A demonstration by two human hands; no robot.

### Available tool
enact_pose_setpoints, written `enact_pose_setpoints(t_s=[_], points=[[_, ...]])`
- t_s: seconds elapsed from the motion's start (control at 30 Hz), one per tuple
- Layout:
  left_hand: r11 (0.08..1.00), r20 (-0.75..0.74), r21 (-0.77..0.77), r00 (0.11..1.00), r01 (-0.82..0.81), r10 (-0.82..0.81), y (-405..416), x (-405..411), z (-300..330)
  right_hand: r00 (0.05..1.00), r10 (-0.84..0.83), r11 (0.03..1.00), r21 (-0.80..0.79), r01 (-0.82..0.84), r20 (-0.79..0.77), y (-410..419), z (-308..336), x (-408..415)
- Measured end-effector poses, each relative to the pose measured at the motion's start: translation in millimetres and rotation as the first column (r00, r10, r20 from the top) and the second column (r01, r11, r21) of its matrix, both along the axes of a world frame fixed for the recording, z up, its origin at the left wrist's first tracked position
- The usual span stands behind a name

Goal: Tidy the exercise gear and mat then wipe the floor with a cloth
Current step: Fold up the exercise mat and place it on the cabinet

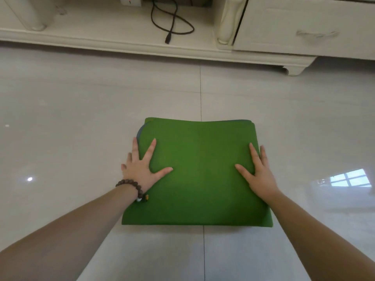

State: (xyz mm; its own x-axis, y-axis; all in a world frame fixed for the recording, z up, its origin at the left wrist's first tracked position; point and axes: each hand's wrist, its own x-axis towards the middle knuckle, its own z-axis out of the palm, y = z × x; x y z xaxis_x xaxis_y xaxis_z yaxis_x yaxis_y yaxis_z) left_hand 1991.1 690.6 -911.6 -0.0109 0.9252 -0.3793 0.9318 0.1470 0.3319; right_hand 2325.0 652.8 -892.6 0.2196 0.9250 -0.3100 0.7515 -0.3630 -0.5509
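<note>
We see a glossy pale tiled floor (81, 118) running up to a long cream wooden cabinet (284, 33) along its far edge. A folded green exercise mat (198, 175) lies flat mid-floor, across a tile seam. Our left hand (140, 169) and right hand (261, 175) press on its side edges, fingers spread straight. A black cable (172, 23) loops on the cabinet's low shelf. A brown beaded bracelet (132, 185) circles the left wrist.

Home: cream cabinet (304, 27), tiled floor (81, 118)

Glossy tiled floor (81, 118) bears folded green mat (198, 179), cream cabinet (294, 37).
</note>
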Motion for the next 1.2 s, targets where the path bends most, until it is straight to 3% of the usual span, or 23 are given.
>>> enact_pose_setpoints(t_s=[0.07, 0.23, 0.47, 0.77, 0.97, 1.2], points=[[0.997, 0.146, 0.044, 0.988, -0.063, 0.056, -7.0, -4.5, -0.6, 0.98, -0.099, 0.995, -0.006, 0.099, -0.173, -11.8, 0.3, 4.3], [0.993, 0.372, 0.01, 0.922, -0.119, 0.107, -8.6, -9.3, 11.1, 0.947, -0.151, 0.988, -0.038, 0.147, -0.284, -18.9, 5.7, 3.9], [0.991, 0.435, -0.118, 0.893, -0.067, 0.112, 0.7, -17.9, 16.0, 0.894, -0.219, 0.976, -0.109, 0.191, -0.391, -16.8, 14.1, 5.6], [0.988, 0.353, -0.076, 0.923, -0.136, 0.154, -27.7, -13.9, 29.7, 0.918, -0.2, 0.98, -0.094, 0.178, -0.344, -37.7, 32.8, -5.0], [0.989, 0.276, -0.055, 0.95, -0.135, 0.144, -74.2, -14.2, 126.5, 0.934, -0.235, 0.971, -0.111, 0.212, -0.271, -91.0, 125.7, -17.6], [0.977, 0.237, -0.143, 0.953, -0.158, 0.189, -125.2, -29.7, 303.6, 0.933, -0.257, 0.958, -0.197, 0.21, -0.251, -144.2, 289.9, -33.3]])
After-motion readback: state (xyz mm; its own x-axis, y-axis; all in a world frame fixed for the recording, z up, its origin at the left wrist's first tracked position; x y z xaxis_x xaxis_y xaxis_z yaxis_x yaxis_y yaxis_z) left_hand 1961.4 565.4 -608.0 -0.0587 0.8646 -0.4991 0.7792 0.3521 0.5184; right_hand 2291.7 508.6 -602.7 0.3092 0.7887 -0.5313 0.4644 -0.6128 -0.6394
